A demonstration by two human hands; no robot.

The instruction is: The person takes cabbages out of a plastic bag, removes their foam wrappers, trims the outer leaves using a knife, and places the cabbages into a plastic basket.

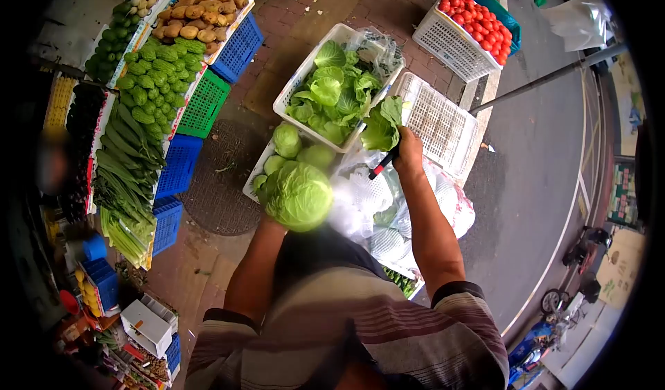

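Observation:
A round green cabbage (299, 195) rests in my left hand (273, 226), which grips it from below; most of the fingers are hidden behind it. My right hand (410, 152) is closed around a black handle with a red end (385, 161), perhaps a knife's; no blade shows. Loose green cabbage leaves (380, 125) hang from the same hand, over the edge of a white crate (282, 103) filled with torn-off leaves (331, 89). Below that crate, more whole cabbages (286, 140) lie in another crate, partly behind the held one.
Net-wrapped produce in clear plastic bags (388, 213) lies right of the cabbages. An upturned white crate (438, 123) and a crate of tomatoes (476, 26) stand near the kerb. Bitter gourds (156, 78) and potatoes (197, 16) fill the stall at left. A pole (540, 82) slants over the road.

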